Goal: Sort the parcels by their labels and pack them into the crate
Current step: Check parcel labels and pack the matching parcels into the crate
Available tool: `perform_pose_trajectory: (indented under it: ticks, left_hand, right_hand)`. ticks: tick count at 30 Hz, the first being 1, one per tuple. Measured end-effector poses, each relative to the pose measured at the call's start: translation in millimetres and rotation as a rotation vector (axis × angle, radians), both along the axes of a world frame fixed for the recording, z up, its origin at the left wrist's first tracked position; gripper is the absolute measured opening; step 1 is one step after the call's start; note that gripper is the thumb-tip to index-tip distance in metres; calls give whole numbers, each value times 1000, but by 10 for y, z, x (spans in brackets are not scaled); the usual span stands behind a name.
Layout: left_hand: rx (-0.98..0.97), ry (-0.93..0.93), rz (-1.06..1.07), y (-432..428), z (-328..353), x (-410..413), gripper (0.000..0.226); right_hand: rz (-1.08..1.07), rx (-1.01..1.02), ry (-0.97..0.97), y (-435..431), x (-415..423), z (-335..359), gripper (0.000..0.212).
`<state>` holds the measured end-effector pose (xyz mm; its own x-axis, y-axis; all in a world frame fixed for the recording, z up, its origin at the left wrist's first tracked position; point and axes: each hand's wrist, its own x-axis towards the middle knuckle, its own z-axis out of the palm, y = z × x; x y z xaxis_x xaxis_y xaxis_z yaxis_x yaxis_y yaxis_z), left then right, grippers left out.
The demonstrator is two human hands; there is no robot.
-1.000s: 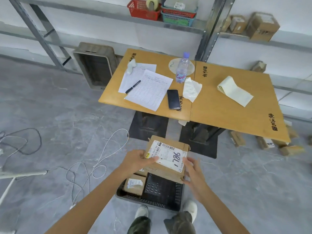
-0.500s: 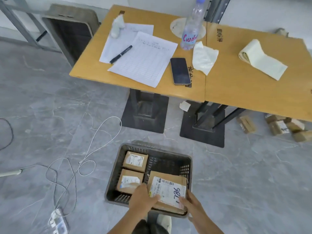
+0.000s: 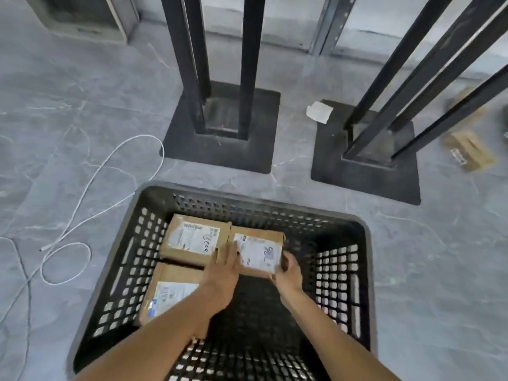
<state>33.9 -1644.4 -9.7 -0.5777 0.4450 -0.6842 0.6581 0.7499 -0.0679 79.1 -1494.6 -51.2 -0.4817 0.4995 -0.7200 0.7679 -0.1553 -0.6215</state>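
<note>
A black perforated crate [image 3: 343,259] stands on the grey floor below me. Inside it, a brown labelled parcel [image 3: 259,254] lies toward the far side, with my left hand [image 3: 224,266] on its left edge and my right hand [image 3: 288,273] on its right edge, both gripping it. A second labelled parcel [image 3: 193,239] lies at the far left of the crate, touching the held one. A third parcel [image 3: 169,292] lies at the near left, partly hidden by my left forearm.
Two black table pedestals [image 3: 220,125] [image 3: 365,166] stand just beyond the crate. A white cable [image 3: 90,185] loops on the floor at left. Loose parcels [image 3: 468,149] lie at right. A scrap of paper [image 3: 319,111] lies between the pedestals.
I have bent down close over the crate, so the tabletop is out of view. Both hands carried the parcel down from above the crate's near edge to its inside.
</note>
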Motion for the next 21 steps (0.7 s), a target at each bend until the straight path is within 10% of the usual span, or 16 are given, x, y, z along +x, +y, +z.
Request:
perform_pose_trajectory:
  ticks: [10,21]
  left_hand:
    - [-44,60,-144,-72,1005,-189,70]
    - [530,410,-69,592,6158,-842,33]
  right_hand:
    - [570,135,-152,295,-123,1172,73]
    - [592,375,402,710,-591,6444,36]
